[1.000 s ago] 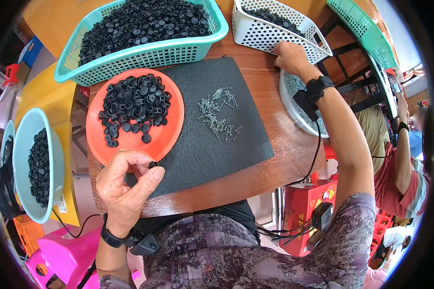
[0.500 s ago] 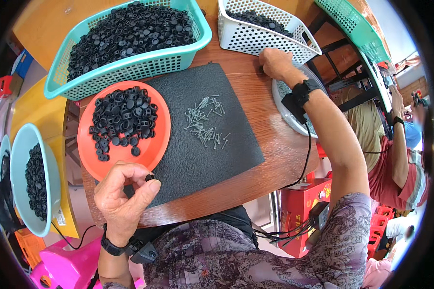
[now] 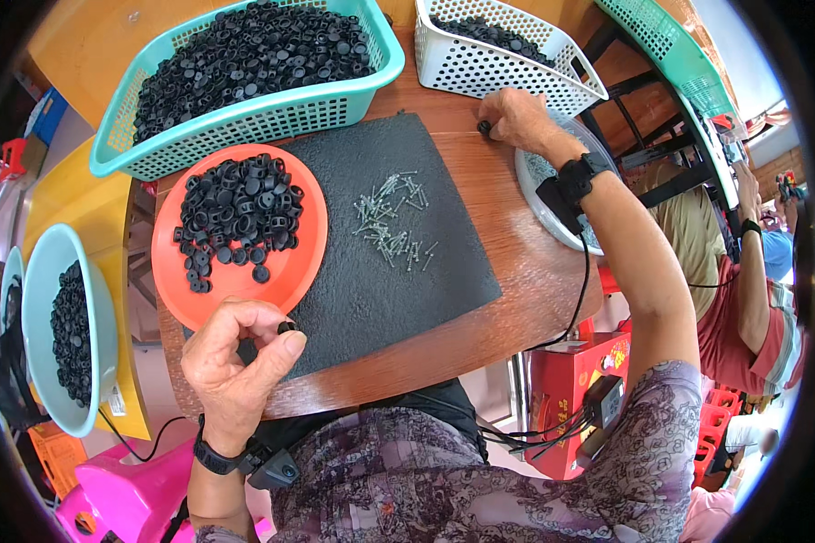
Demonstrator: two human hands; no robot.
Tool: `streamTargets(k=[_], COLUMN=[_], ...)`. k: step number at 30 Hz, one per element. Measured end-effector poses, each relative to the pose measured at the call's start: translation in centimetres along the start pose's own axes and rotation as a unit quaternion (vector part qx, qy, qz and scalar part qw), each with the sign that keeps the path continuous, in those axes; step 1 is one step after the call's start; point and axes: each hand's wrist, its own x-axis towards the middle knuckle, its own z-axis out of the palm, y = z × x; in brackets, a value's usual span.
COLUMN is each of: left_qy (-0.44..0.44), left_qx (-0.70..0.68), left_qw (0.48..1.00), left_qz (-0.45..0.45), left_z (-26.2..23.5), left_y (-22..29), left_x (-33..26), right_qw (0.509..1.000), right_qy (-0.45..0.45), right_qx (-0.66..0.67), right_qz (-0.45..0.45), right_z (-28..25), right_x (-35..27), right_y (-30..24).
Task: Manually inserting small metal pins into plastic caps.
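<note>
My left hand (image 3: 235,362) pinches a small black plastic part (image 3: 286,327) between thumb and forefinger, at the near edge of the red plate (image 3: 308,262). Many round black plastic parts (image 3: 240,208) are heaped on that plate. My right hand (image 3: 521,122) is closed just in front of the white perforated basket (image 3: 462,68), with a black piece (image 3: 484,128) showing at its fingertips. Loose screws (image 3: 394,222) lie scattered on the black mat (image 3: 417,308), between the two hands. Below my right wrist is a clear round bowl (image 3: 539,208) of small metal pieces, partly covered by my arm.
A large teal basket (image 3: 244,136) full of black parts stands at the far left of the wooden table (image 3: 525,299). To the left is a light-blue basin (image 3: 104,335) of black parts. A red box (image 3: 557,398) stands below at right; another person (image 3: 743,299) sits beyond.
My right hand has shifted slightly left, and the black piece at its fingertips now shows more plainly. The left hand keeps its pinch; the whole view has shifted a little.
</note>
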Motion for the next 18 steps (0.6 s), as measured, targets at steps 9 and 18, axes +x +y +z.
streamTargets(k=[9,18], left_qy=[-0.003,0.001], left_qx=[-0.001,-0.009], left_qw=[1.000,1.000], left_qz=[0.000,-0.014], left_z=[-0.1,-0.3], left_y=[0.0,-0.2], left_x=[-0.2,-0.1], right_qw=[0.999,0.867], right_qy=[-0.006,-0.070], right_qx=[0.032,0.493], right_qz=[-0.035,0.004], right_z=[0.0,-1.7], right_x=[-0.1,-1.2], right_y=[-0.1,-2.0])
